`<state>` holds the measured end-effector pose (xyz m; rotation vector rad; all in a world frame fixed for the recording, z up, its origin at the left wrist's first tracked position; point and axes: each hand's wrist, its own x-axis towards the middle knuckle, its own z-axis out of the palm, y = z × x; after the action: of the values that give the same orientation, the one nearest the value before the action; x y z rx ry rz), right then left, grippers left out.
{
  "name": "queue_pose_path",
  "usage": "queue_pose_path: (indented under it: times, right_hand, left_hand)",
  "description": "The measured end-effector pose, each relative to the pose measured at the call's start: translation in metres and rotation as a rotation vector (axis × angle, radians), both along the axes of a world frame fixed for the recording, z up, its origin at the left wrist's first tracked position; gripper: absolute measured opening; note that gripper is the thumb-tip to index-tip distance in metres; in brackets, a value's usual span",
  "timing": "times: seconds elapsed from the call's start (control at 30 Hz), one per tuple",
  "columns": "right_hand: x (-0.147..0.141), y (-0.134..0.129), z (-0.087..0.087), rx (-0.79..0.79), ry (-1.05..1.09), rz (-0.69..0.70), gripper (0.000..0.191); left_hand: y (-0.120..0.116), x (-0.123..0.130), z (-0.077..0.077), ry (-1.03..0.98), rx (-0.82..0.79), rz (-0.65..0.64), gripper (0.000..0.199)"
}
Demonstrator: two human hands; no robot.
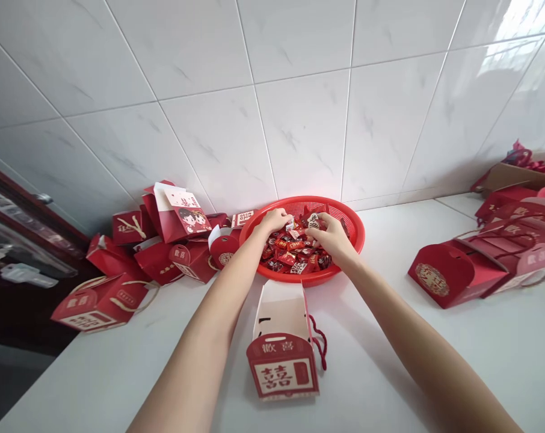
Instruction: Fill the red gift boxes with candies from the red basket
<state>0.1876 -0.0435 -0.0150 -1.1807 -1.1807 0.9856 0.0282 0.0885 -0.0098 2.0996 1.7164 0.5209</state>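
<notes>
Both hands are inside a red plastic basket filled with wrapped candies. On the basket's left side, my left hand is closed, fingertips pinching a small pale-and-red wrapped candy. My right hand reaches in from the right; its thumb and fingers are closed around a red candy with a white label. In front of the basket, between my forearms, stands a red and cream gift box with its top open. A dark red cord handle hangs at its right side.
Several red gift boxes are heaped at the left, near a dark cabinet. More red boxes with cord handles stand in a row at the right. Behind them sits a cardboard box. A tiled wall backs the white counter.
</notes>
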Motion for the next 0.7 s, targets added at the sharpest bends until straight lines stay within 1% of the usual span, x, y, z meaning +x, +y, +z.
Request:
queue_pose_path:
  times: [0.07,0.2,0.23,0.37,0.43,0.47,0.53,0.6,0.7]
  right_hand:
    - [0.000,0.001,-0.001,0.006,0.013,-0.008,0.027]
    - [-0.002,0.002,-0.001,0.010,0.043,-0.016,0.028]
    - [-0.002,0.001,0.000,0.012,0.052,-0.019,0.028]
    - [-0.002,0.000,0.001,0.029,0.084,-0.030,0.028]
    - [-0.002,0.000,0.001,0.036,0.097,-0.038,0.029]
    - [-0.002,0.000,0.001,0.038,0.106,-0.042,0.030]
    - [-0.003,0.001,0.000,0.036,0.134,-0.051,0.031]
    - [-0.003,0.004,-0.001,0.027,0.179,-0.058,0.031]
    - [-0.004,0.006,-0.002,0.015,0.261,-0.058,0.028]
  left_hand:
    - [0.000,-0.004,-0.001,-0.028,0.024,0.038,0.018]
    - [0.001,-0.011,-0.001,-0.071,0.060,0.092,0.007]
    - [0.001,-0.011,-0.002,-0.079,0.072,0.093,0.010]
    - [0.003,-0.006,-0.003,-0.117,0.133,0.037,0.040]
    - [0.004,-0.002,-0.005,-0.149,0.143,-0.011,0.048]
    - [0.004,-0.001,-0.006,-0.168,0.140,-0.033,0.049]
    - [0.004,0.001,-0.007,-0.216,0.122,-0.064,0.045]
    - [0.005,0.001,-0.007,-0.274,0.099,-0.084,0.034]
    - [0.005,-0.001,-0.001,-0.394,0.065,-0.111,0.021]
